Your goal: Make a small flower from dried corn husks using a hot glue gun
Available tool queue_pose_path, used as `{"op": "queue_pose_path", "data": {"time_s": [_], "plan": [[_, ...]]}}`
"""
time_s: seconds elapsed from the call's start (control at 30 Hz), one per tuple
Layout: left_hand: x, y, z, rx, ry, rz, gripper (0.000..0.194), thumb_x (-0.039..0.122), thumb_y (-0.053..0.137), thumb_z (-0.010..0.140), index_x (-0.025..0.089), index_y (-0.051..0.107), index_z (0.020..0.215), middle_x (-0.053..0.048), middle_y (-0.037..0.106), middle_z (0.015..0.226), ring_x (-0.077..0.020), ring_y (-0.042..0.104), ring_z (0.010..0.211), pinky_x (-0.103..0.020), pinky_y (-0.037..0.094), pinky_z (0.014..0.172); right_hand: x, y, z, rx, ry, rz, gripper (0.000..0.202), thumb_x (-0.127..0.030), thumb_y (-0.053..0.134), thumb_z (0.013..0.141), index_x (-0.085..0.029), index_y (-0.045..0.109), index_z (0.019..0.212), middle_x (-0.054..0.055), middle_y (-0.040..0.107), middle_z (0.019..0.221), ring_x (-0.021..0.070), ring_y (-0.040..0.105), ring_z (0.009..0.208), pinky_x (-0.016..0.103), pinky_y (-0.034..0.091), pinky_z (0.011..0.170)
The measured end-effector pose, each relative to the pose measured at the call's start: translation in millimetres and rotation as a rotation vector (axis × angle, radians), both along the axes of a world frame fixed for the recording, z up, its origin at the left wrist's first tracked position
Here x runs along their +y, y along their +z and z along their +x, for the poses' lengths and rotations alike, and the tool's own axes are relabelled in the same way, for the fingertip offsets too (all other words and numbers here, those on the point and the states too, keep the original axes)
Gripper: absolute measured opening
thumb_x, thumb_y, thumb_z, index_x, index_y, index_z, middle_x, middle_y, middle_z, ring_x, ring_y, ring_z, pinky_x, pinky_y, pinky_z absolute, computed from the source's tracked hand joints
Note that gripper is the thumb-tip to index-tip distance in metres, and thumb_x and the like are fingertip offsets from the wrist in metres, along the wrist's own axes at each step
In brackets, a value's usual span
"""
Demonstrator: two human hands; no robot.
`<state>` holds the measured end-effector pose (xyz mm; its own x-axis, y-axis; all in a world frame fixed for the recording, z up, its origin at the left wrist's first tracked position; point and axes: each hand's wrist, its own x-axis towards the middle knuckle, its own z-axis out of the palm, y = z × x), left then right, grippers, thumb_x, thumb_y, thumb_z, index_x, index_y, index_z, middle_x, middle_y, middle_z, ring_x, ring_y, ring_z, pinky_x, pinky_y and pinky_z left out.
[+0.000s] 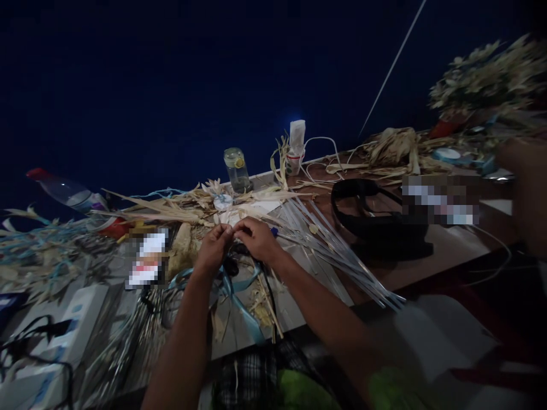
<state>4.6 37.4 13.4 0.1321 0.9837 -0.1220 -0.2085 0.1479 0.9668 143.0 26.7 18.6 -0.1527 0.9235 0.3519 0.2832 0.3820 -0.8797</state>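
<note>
Fingertips pressed together, my left hand (215, 245) and my right hand (257, 239) meet over the middle of the table. Both are closed in a pinch. Something small and pale may be between them, but it is too small and dim to name. Just beyond lie dried, straw-coloured husk-like leaves (188, 210) and a small white round item (223, 201). Below the hands a light-blue ribbon (241, 304) runs toward the table's front edge, among thin straw-like pieces (261, 304). Clear plastic sticks (337, 256) lie in a loose bundle to the right of my right hand.
Behind the hands stand a glass jar (237, 171) and a printed cup (294, 160). A black band-shaped device (371, 219) sits at right, near another husk pile (395, 148). A bottle (68, 191), metal wires (137, 336) and a power strip (70, 336) are at left.
</note>
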Motion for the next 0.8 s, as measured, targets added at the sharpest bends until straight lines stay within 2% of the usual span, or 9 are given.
{"op": "queue_pose_path", "data": {"time_s": [0.1,0.3,0.43,0.53,0.63,0.8], "plan": [[0,-2.9,-1,0.012,-0.052,0.024,0.020,0.031,0.064,0.068,0.015,0.051,0.071,0.005,0.045,0.053,-0.0034,0.037,0.043,-0.015,0.028,0.042,-1,0.4,2,-0.007,-0.042,0.000,0.013,-0.024,0.050,0.077,-0.016,0.060,0.078,0.001,0.060,0.078,0.0108,0.052,0.074,0.021,0.038,0.072],[1,-5.6,0,0.029,-0.059,0.046,0.020,0.031,0.064,0.068,0.016,0.052,0.073,0.005,0.046,0.054,-0.0033,0.035,0.041,-0.016,0.025,0.040,-3,5.3,3,-0.095,-0.141,-0.035,0.023,-0.032,0.046,0.081,-0.016,0.059,0.070,0.000,0.058,0.067,0.0104,0.049,0.066,0.021,0.034,0.063],[1,-6.7,1,0.003,-0.041,0.027,0.022,0.031,0.066,0.066,0.015,0.052,0.071,0.005,0.047,0.056,-0.0031,0.037,0.042,-0.015,0.027,0.040,-2,2.5,0,-0.102,-0.206,-0.062,0.028,-0.036,0.046,0.080,-0.016,0.057,0.063,0.000,0.054,0.059,0.0100,0.046,0.060,0.021,0.032,0.059],[1,-6.1,3,-0.027,-0.012,0.040,0.022,0.031,0.065,0.067,0.016,0.052,0.073,0.004,0.050,0.060,-0.0033,0.040,0.045,-0.015,0.030,0.042,2,-2.9,-3,0.026,-0.226,-0.114,0.032,-0.039,0.046,0.079,-0.016,0.055,0.059,-0.002,0.049,0.054,0.0088,0.042,0.055,0.021,0.032,0.056],[-1,-3.4,5,-0.071,0.012,0.052,0.022,0.031,0.065,0.067,0.017,0.053,0.078,0.004,0.051,0.064,-0.0034,0.043,0.047,-0.016,0.034,0.045,5,-7.0,-5,0.252,-0.214,-0.248,0.033,-0.043,0.047,0.076,-0.016,0.055,0.061,-0.003,0.048,0.052,0.0075,0.041,0.050,0.020,0.032,0.051],[-5,-0.2,11,-0.082,-0.015,0.034,0.031,0.027,0.068,0.063,0.017,0.055,0.089,0.003,0.055,0.068,-0.0036,0.044,0.048,-0.016,0.035,0.046,7,-8.0,-8,0.527,-0.156,-0.397,0.032,-0.045,0.052,0.071,-0.015,0.054,0.059,-0.004,0.045,0.048,0.0056,0.037,0.044,0.019,0.029,0.045]]}}
